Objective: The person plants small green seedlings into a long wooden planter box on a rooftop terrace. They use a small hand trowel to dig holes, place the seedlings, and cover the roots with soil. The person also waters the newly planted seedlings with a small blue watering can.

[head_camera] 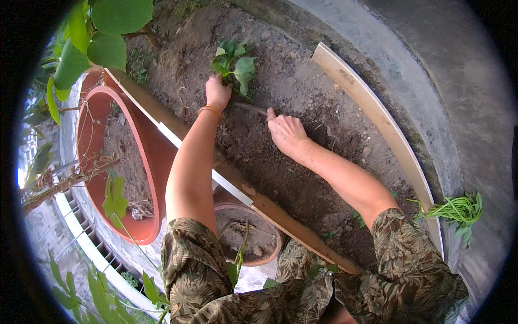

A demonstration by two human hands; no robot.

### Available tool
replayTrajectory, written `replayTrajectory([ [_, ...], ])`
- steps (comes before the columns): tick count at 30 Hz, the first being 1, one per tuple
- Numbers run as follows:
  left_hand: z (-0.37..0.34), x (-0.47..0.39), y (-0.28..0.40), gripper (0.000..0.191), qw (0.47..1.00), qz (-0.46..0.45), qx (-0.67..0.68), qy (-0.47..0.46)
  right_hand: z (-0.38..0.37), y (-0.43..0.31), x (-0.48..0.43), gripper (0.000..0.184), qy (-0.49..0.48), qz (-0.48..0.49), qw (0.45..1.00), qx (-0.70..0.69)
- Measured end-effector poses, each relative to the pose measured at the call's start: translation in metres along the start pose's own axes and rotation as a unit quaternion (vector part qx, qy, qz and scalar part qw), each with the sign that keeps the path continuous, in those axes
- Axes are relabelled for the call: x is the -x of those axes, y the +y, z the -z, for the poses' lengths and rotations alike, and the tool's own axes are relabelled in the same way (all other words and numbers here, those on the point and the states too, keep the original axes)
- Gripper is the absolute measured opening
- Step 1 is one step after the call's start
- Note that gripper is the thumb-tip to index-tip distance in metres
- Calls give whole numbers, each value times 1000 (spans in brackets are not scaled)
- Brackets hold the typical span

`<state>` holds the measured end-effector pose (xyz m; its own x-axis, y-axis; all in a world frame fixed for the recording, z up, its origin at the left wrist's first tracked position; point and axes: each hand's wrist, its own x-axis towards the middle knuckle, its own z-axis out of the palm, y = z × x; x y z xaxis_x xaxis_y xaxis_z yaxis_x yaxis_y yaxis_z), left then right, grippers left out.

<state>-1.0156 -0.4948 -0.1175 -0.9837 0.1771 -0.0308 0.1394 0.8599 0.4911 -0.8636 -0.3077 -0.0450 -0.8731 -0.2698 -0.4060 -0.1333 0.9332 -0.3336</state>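
My left hand (218, 93), with an orange bangle on the wrist, grips a leafy green plant (238, 69) low down by its stems. Its leaves spread over the soil just beyond my fingers. My right hand (286, 131) is closed around a narrow tool (251, 107), the index finger laid along it. The tool points left across the soil towards the base of the plant, and its far end is hard to make out. Dark, loosened soil (279, 170) lies below both hands. My fingers hide where the plant's stems meet the ground.
A tan board (291, 231) edges the bed on the left, beside a large terracotta pot (153, 194) and a smaller round pot (275, 257). A curved tan strip (376, 117) stands on the right. Green stems (457, 210) lie bundled over it. Broad leaves (107, 50) overhang the upper left.
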Motion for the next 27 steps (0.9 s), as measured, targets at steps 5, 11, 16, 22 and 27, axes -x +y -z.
replayTrajectory([
  [5,-4,0,2,21,997,69,18,-20,20,12,13,46,8,-54,996,-74],
  [11,-11,0,-2,22,997,71,33,-13,18,13,-1,45,9,-71,992,-101],
  [16,-19,-2,-6,26,999,52,3,-8,11,10,28,47,76,-39,990,-109],
  [22,-26,-3,-13,25,1000,5,27,11,7,23,71,48,83,-92,989,-78],
  [27,-27,-7,-13,24,999,24,18,-18,-11,5,6,43,72,-106,980,-155],
])
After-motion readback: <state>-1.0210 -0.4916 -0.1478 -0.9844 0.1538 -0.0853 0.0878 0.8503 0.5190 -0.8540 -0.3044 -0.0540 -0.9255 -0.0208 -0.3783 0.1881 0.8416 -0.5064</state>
